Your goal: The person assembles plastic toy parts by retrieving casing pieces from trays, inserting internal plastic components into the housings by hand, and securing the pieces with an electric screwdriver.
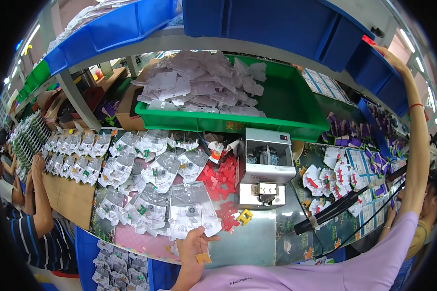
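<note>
Head view: left hand (193, 245) sits low at centre, thumb and fingers pinched on the lower edge of a clear plastic blister tray (193, 209), which lies on the desk (238, 242) just above the hand. A small yellow piece (203, 258) shows at the wrist side of that hand; whether it is held, cannot tell. Right arm is stretched up and to the right; right hand (384, 52) reaches the rim of a blue bin (374, 72) on the upper shelf, fingers on its edge, grip not clear. Red plastic parts (219, 178) lie heaped just right of the tray. Beside them stands a grey small machine (266, 167). Behind it, a green bin (286, 104) holds white blister shells (199, 87). More filled clear trays (131, 165) spread to the left. Another person's forearm (40, 194) rests at the far left edge.
</note>
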`<state>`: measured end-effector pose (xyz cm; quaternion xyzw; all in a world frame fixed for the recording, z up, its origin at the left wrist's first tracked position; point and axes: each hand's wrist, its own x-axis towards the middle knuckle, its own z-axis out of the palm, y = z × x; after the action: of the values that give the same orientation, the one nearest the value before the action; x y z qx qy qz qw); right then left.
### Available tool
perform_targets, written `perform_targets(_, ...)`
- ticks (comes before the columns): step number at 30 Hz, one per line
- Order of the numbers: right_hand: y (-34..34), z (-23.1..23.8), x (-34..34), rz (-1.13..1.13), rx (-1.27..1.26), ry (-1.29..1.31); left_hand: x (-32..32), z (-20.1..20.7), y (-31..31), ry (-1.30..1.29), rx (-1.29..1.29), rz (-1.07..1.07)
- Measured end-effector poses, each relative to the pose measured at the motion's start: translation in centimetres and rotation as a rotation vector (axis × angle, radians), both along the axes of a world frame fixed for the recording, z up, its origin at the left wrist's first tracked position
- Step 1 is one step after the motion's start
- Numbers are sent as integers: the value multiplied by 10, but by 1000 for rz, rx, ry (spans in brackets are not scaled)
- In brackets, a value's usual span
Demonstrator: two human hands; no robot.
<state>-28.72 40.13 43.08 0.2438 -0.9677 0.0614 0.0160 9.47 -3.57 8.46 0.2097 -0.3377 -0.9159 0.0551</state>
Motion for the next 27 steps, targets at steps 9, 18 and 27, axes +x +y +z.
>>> perform_targets(9,-13,-10,12,-31,-87,-252,0,-16,-4,-32,40,56)
perform_targets(18,-6,-9,20,-176,88,218,4,6,0,-140,11,-48)
perform_targets(27,-21,-10,28,-45,-28,-96,4,3,3,-105,34,26)
